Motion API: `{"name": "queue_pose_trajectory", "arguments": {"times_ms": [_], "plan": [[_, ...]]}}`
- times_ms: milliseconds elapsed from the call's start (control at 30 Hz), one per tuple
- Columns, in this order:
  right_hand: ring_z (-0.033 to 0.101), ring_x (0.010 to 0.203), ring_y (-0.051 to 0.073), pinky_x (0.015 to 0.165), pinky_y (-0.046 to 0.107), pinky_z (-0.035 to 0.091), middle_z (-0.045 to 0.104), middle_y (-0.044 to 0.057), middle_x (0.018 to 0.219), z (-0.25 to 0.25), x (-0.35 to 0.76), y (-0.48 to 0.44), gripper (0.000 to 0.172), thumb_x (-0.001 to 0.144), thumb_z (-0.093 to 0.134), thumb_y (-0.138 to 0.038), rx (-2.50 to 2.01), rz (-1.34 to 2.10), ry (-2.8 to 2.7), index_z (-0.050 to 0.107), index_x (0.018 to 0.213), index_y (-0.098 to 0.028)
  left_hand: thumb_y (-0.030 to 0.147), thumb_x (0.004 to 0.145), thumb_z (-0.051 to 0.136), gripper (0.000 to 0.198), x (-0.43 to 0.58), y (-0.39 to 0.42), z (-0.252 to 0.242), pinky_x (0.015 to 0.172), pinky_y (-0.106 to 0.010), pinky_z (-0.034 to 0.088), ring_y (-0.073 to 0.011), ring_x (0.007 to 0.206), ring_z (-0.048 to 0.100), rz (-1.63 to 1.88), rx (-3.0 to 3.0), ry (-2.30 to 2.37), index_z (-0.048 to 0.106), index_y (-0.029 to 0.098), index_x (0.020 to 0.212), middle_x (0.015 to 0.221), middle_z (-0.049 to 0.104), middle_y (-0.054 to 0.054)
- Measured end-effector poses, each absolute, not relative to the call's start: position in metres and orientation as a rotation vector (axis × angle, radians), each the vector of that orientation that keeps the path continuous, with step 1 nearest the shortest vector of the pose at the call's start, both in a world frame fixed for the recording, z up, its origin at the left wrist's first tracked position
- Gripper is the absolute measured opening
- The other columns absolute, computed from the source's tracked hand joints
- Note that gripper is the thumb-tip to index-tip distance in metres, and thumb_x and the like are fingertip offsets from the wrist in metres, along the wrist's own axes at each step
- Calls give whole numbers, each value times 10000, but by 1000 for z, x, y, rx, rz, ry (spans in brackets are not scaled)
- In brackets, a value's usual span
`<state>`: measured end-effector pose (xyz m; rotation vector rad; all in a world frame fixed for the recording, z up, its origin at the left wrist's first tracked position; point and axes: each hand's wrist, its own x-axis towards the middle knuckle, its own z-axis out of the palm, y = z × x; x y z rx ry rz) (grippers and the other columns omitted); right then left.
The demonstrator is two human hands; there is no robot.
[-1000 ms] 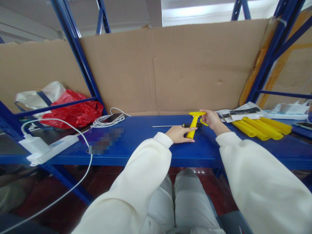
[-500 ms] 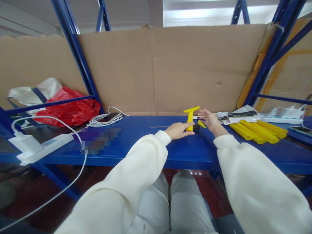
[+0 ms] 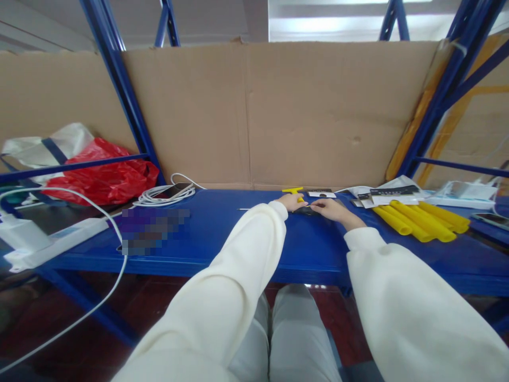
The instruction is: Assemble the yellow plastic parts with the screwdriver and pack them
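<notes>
My left hand point(image 3: 291, 201) is closed around a yellow T-shaped plastic piece point(image 3: 293, 190); its crossbar shows above the fingers and its stem is mostly hidden. Just to the right, the fingers of my right hand point(image 3: 332, 209) are pinched together close to the left fingertips, but what they hold is too small to make out. A dark handle point(image 3: 304, 211) lies on the blue tabletop beneath both hands. From under my left sleeve a thin metal shaft point(image 3: 242, 209) sticks out to the left, apparently part of the same screwdriver-like tool.
Several yellow tubes point(image 3: 421, 220) lie at the right, before papers and packets point(image 3: 393, 193). A black-and-white card point(image 3: 321, 193) is at the back. On the left are a coiled white cable point(image 3: 163, 196), a power strip point(image 3: 63, 244) and a red bag point(image 3: 107, 172). Cardboard point(image 3: 246, 116) stands behind.
My left hand has moved away from me and slightly left with the yellow T-piece, now lower and tilted. My right hand has come left beside it, its fingers closing. The small yellow piece no longer shows separately.
</notes>
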<state>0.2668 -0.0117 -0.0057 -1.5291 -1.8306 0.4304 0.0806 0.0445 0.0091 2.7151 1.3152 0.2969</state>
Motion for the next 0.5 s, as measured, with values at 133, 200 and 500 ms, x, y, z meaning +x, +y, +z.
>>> {"name": "queue_pose_trajectory", "arguments": {"times_ms": [133,200,500], "plan": [[705,775,226,827,337,563,752,21,729,-4,266,-15,95,785,787,-199,-1467,463,-1881,769,711,-256,410,1103,408,500,87,49,5,1234,-341,397,-245,1490,551,232,2733,1289,588,185,1511,1587,599,-120],[692,750,217,810,335,561,747,15,714,-5,266,-14,96,776,792,-199,-1460,461,-1882,765,703,-256,394,1110,380,505,88,48,5,1231,-317,390,-234,1505,532,211,2721,1307,586,176,1517,1614,572,-117],[677,733,209,776,323,554,741,15,708,-8,268,-10,90,776,797,-229,-1464,469,-1882,754,702,-257,389,1121,363,469,89,35,7,1192,-301,418,-219,1450,581,204,2673,1387,618,228,1481,1576,617,-86]]}}
